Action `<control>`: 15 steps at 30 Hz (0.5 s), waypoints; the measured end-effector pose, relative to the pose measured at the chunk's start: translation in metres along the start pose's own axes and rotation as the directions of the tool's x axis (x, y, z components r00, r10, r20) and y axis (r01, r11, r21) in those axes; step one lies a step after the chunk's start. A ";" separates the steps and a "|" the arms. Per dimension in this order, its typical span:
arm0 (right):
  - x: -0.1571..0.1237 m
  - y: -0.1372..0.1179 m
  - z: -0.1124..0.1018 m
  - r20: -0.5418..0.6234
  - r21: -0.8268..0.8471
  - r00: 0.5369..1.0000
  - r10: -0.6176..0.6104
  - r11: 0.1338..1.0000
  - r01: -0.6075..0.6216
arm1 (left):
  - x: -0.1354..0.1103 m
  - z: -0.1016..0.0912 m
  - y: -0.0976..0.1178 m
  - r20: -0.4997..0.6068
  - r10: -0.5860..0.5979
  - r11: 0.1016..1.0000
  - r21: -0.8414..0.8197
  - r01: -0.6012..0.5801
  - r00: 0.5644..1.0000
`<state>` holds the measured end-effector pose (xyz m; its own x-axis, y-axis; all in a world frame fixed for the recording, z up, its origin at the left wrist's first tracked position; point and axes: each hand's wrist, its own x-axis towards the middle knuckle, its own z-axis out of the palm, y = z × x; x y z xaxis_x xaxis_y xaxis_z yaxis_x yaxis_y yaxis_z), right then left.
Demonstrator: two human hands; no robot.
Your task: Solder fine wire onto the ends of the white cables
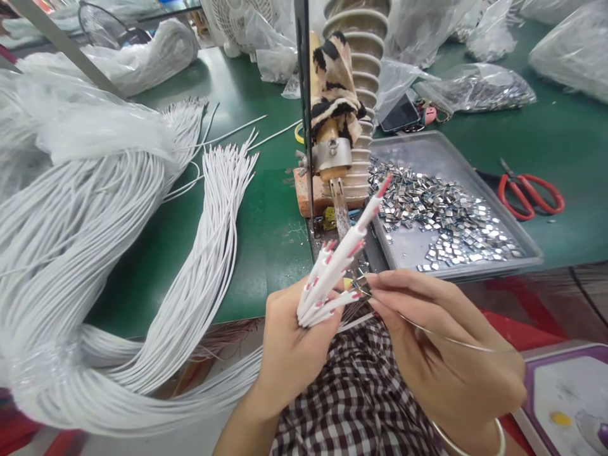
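Observation:
My left hand is closed round a bunch of white cables, their red-tipped ends fanning upward and one standing taller than the others. Close on its right, my right hand pinches a thin silvery wire, which trails back across the fingers. Its fingertips are near the end of one low cable; whether they touch it I cannot make out. Just beyond the cable ends, a soldering iron clamped upright points downward, its lower tip hidden behind the bunch. The held cables run off to the left below the table edge.
Right of the iron stands a grey tray of small shiny metal pieces. Red-handled scissors and a phone lie nearby. A ribbed hose rises behind the iron. Large cable bundles cover the left side.

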<state>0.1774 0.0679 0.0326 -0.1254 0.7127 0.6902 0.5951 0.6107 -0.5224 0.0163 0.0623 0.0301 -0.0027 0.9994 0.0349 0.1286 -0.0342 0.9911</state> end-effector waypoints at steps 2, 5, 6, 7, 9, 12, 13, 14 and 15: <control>0.001 0.000 0.001 -0.010 -0.012 1.000 -0.012 1.000 0.012 | 0.002 -0.001 0.002 0.007 -0.004 1.000 0.006 0.004 1.000; 0.004 0.001 0.001 -0.014 -0.009 1.000 -0.021 1.000 0.021 | 0.005 -0.001 0.006 0.016 -0.018 1.000 -0.001 0.018 1.000; 0.004 0.001 0.001 -0.013 -0.004 1.000 -0.021 1.000 0.021 | 0.005 -0.001 0.007 0.023 -0.026 1.000 -0.006 0.026 0.999; 0.004 0.002 0.000 -0.012 0.001 1.000 -0.023 1.000 0.023 | 0.005 -0.001 0.007 0.029 -0.033 0.999 -0.011 0.034 0.999; 0.003 0.002 0.000 -0.011 0.002 1.000 -0.025 1.000 0.025 | 0.006 -0.001 0.007 0.034 -0.036 0.999 -0.019 0.037 0.999; 0.001 0.003 0.002 -0.025 -0.004 0.999 -0.028 1.000 0.028 | 0.005 -0.001 0.003 0.028 -0.040 0.999 -0.025 0.041 0.999; 0.001 0.004 0.002 -0.032 -0.003 0.999 -0.026 1.000 0.026 | 0.004 -0.001 0.002 0.023 -0.038 0.999 -0.027 0.038 0.999; 0.001 0.004 0.003 -0.039 -0.002 0.999 -0.022 1.000 0.022 | 0.004 -0.001 0.001 0.017 -0.035 0.999 -0.027 0.035 0.999; 0.001 0.004 0.003 -0.043 0.001 0.999 -0.019 1.000 0.019 | 0.004 -0.001 0.000 0.011 -0.030 0.999 -0.024 0.030 0.999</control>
<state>0.1772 0.0717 0.0297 -0.1023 0.6855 0.7208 0.5918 0.6244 -0.5098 0.0158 0.0660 0.0304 0.0041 1.0000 0.0038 0.1041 -0.0042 0.9946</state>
